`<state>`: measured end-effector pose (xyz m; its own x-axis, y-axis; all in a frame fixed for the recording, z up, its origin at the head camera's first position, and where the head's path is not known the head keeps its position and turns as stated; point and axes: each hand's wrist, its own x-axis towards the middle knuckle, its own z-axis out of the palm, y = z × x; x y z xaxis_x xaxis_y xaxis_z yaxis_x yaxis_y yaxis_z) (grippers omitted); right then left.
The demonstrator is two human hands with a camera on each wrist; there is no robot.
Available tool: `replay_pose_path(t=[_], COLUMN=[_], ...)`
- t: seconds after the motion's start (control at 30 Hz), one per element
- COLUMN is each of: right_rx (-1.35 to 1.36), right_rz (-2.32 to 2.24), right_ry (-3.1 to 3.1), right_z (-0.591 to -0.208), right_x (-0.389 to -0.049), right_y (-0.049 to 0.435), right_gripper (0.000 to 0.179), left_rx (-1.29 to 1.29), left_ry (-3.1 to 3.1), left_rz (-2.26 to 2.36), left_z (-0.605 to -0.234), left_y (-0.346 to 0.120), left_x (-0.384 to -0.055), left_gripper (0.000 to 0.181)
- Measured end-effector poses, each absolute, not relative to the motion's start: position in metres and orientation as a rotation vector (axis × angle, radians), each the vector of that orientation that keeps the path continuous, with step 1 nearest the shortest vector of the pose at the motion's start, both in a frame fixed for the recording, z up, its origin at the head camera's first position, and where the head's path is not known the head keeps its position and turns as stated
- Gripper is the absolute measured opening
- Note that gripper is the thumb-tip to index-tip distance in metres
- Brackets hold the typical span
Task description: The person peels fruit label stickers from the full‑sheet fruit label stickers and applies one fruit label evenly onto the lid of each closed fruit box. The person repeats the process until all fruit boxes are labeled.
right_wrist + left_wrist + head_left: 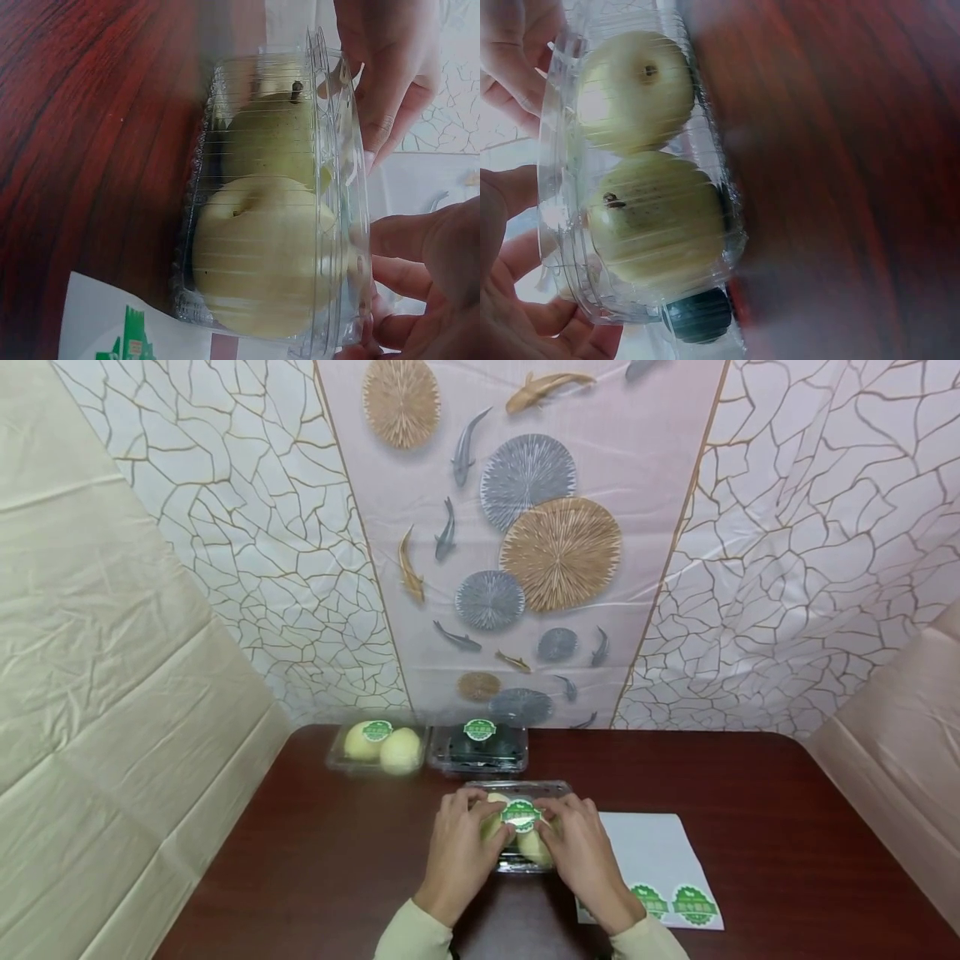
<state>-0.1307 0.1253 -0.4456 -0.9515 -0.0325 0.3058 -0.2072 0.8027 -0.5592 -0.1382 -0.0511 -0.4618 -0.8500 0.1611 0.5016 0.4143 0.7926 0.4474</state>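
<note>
In front of me a clear plastic clamshell box (513,865) with pale yellow-green pears (255,255) stands shut on the table. On its lid is a round green-and-white label sticker (521,815). My left hand (459,852) touches the sticker's left edge with thumb and forefinger, while my right hand (587,853) does the same at the right edge. Both wrist views show fingertips right at the lid's top. In the left wrist view two pears (656,217) show through the ribbed side wall, one with a short dark stem.
Behind stand two more labelled clear boxes: one with pale round fruit (401,750) at left, another with dark green produce (480,748) beside it. A white sticker sheet (652,852) bearing several green labels lies by my right forearm. Patterned cloth (525,635) hangs beyond the dark red table (315,860).
</note>
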Motion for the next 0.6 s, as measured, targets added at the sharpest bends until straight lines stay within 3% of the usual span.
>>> replay_pose_path(t=[0.6], right_rx=[0.211], right_rz=[1.009], right_ry=[-2.611], right_z=[-0.4481], right_x=[-0.1234], right_y=[0.1321], right_gripper=[0.027], left_rx=[-0.409], left_ry=[-2.542], left_rz=[-0.827], left_z=[-0.4604], left_y=[-0.0557], left_x=[-0.1332], left_gripper=[0.042])
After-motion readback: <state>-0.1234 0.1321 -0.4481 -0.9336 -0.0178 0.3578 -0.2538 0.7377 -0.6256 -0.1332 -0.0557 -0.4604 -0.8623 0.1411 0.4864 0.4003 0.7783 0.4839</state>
